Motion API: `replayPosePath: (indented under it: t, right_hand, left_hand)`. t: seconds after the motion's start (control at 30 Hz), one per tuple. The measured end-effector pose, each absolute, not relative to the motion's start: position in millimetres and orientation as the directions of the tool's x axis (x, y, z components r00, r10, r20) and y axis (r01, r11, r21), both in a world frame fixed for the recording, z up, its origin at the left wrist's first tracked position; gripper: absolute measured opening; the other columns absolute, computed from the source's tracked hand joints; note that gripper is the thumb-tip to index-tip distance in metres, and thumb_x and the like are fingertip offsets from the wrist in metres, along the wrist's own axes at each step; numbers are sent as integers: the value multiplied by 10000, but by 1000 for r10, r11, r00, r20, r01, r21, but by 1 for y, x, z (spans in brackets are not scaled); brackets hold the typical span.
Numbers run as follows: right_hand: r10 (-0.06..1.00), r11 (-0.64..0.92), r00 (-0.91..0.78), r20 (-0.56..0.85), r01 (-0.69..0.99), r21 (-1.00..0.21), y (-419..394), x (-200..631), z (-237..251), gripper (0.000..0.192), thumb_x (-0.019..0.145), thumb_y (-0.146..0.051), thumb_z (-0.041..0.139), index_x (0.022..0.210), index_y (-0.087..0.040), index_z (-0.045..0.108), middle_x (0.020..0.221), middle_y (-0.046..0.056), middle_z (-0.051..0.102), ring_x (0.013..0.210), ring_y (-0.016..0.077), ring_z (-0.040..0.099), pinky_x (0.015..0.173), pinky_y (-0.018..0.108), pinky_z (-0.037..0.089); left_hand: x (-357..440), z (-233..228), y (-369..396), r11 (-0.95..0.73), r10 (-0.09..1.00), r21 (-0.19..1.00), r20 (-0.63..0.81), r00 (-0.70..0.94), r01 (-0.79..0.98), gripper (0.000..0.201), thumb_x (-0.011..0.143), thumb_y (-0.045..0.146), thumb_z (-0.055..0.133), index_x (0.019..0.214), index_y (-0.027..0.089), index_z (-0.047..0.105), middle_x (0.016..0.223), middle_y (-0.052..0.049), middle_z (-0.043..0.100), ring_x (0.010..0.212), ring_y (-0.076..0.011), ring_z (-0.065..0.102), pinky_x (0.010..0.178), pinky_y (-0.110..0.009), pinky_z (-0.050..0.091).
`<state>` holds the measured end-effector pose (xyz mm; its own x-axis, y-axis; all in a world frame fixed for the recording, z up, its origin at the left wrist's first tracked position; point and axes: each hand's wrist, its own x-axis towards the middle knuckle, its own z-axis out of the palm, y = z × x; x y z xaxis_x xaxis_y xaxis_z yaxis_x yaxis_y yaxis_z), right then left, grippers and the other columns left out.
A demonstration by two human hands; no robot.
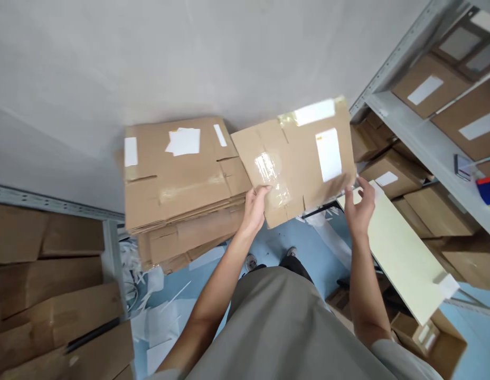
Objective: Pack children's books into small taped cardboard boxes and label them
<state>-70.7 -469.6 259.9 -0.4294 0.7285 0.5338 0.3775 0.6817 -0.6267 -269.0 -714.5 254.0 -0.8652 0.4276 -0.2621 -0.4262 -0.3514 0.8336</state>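
Observation:
A flattened cardboard box (300,158) with white labels and shiny clear tape is held up in front of me, tilted with its right end higher. My left hand (255,208) grips its lower left edge, thumb on the face and the other fingers hidden behind. At the lower right corner, my right hand (359,206) pinches the edge between thumb and fingertips. Just left of it lies a stack of flattened cardboard boxes (181,182), its top sheet bearing several white labels. The held box's left edge meets or overlaps that stack; I cannot tell which.
A grey wall (229,58) stands behind the stack. Cartons (71,311) fill a rack at lower left, and a metal shelf (435,142) with more boxes rises at right. A pale narrow tabletop (403,253) lies below my right hand. Paper scraps (161,327) litter the blue floor.

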Motion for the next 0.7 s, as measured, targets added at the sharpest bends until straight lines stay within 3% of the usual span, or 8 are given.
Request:
replayPosePath:
  t: [0.1, 0.2, 0.3, 0.43, 0.6, 0.7]
  right_hand:
    - [884, 467, -251, 394, 503, -727, -426, 0, 233, 915, 961, -911, 659, 1501, -173, 702, 1544, 276, 715, 1443, 436, 705, 1212, 706, 575]
    - [951, 310, -156, 267, 479, -821, -405, 64, 209, 945, 931, -927, 673, 1491, -166, 703, 1438, 271, 776, 1322, 408, 773, 1159, 662, 618]
    - [973, 218, -159, 166, 414, -884, -385, 116, 195, 865, 906, -835, 756, 1474, -183, 720, 1290, 228, 841, 1194, 377, 815, 1072, 604, 658]
    - [976, 138, -205, 79, 288, -948, -341, 176, 185, 710, 841, -695, 853, 1365, -232, 735, 1245, 178, 870, 1139, 332, 831, 1008, 519, 670]
    - [985, 53, -173, 13, 228, -972, -284, 248, 174, 643, 804, -711, 893, 1229, -279, 677, 1137, 133, 880, 1074, 312, 832, 1019, 506, 655]
    - [991, 17, -137, -14, 229, -973, -266, 286, 162, 684, 792, -792, 890, 1195, -299, 640, 1067, 113, 871, 1030, 313, 829, 978, 502, 661]
  left_hand:
    - [-250, 247, -689, -208, 559, 865, -278, -781, -456, 285, 809, 369, 842, 751, 222, 605, 773, 14, 630, 765, -179, 619, 747, -286, 498]
    - [-227, 241, -659, -83, 652, 880, -307, -694, -468, 262, 752, 358, 803, 690, 223, 587, 732, 16, 592, 717, -172, 569, 702, -289, 461]
    - [-204, 234, -619, 6, 716, 901, -307, -628, -434, 265, 693, 354, 776, 630, 227, 552, 683, 25, 549, 682, -163, 517, 662, -283, 426]
    - [-171, 218, -548, 109, 753, 916, -330, -569, -387, 228, 674, 370, 772, 644, 227, 597, 679, 23, 566, 674, -170, 513, 646, -283, 411]
    - [-125, 186, -445, 106, 788, 977, -195, -584, -182, 229, 703, 320, 790, 893, 235, 694, 929, -19, 747, 923, -238, 679, 860, -321, 521]
    - [-96, 161, -389, 102, 798, 986, -161, -581, -134, 301, 739, 327, 821, 980, 243, 660, 976, -27, 745, 974, -226, 707, 918, -311, 536]
